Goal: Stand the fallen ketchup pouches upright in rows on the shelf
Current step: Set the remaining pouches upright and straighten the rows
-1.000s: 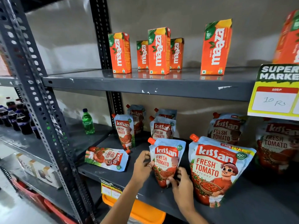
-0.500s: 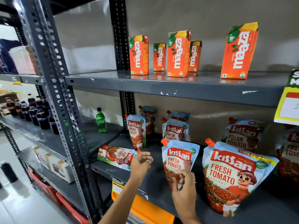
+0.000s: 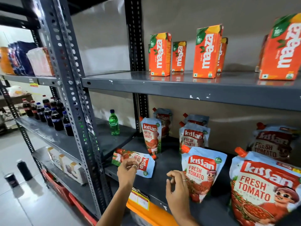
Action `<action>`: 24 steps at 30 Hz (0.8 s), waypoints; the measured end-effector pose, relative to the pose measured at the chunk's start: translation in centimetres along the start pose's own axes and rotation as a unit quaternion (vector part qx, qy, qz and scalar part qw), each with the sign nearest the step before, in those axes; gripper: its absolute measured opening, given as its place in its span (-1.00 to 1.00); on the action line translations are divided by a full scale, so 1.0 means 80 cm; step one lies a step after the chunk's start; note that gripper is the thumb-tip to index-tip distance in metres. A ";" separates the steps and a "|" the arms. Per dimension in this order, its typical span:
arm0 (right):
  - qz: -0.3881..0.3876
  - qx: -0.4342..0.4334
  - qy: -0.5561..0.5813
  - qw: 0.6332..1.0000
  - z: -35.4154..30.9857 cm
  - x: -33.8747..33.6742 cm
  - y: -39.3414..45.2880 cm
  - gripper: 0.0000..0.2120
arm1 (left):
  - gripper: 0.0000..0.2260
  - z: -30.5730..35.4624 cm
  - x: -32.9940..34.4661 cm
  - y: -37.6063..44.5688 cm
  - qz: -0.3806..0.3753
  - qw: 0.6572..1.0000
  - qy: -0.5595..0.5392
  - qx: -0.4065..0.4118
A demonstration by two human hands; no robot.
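The grey metal shelf (image 3: 162, 181) holds the ketchup pouches, with juice cartons (image 3: 160, 54) on the shelf above and a green bottle (image 3: 114, 122) off to the left. Most pouches already stand. The biggest one (image 3: 260, 191) is at the near right, a middle front pouch (image 3: 202, 172) stands just left of it, and others stand further back, including a slim one (image 3: 151, 136) at the far left.

One fallen pouch (image 3: 130, 159) lies flat at the near left edge of the shelf, its red cap (image 3: 154, 156) pointing right toward the base of the slim pouch.

The left hand (image 3: 127, 172) is over this fallen pouch, fingers curled and thumb close to the forefinger, as if about to pinch its near edge; whether it already touches is hard to tell. The right hand (image 3: 176, 188) hangs loosely curled and holding nothing, just in front of the middle front pouch.

The step in hand looks to be raising the fallen pouch. It would go best gripped near the cap end and swung up so the wide bottom lands flat on the shelf. Then spread the base and press it down lightly so it stands. Set it level with the front pouches, in front of the slim one, keeping clear so that neighbour is not knocked over.
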State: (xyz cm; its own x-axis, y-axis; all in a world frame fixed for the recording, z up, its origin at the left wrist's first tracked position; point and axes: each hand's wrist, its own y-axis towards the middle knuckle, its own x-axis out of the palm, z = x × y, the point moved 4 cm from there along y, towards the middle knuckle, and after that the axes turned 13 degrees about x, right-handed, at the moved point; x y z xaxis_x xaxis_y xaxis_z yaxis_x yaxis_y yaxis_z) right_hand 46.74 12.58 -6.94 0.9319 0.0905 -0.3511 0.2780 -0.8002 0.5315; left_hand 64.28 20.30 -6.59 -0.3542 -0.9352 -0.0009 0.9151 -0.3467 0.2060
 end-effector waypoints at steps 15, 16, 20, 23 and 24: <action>-0.270 0.097 -0.088 0.954 0.007 0.119 0.016 -0.59 | -0.75 -0.013 -0.051 0.088 -0.005 0.969 0.234 0.081; -0.299 0.105 -0.111 0.942 0.009 0.124 0.015 -0.56 | -0.67 -0.015 -0.051 0.089 -0.018 0.965 0.249 0.079; -0.331 0.098 -0.159 0.925 0.012 0.130 0.017 -0.60 | -0.49 -0.017 -0.047 0.091 -0.047 0.957 0.276 0.080; -0.331 0.100 -0.166 0.924 0.013 0.129 0.018 -0.61 | -0.46 -0.017 -0.045 0.093 -0.067 0.959 0.269 0.066; -0.332 0.100 -0.168 0.923 0.012 0.128 0.019 -0.61 | -0.45 -0.016 -0.046 0.093 -0.075 0.960 0.263 0.061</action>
State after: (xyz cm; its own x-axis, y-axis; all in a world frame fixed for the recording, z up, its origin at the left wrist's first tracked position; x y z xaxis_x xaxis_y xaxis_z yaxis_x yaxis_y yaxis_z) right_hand 56.50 11.73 -10.51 0.4380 0.4382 -0.7850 0.6822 -0.7306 -0.0272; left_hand 72.61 21.08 -6.33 -0.3046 -0.7939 -0.5262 0.8209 -0.4991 0.2777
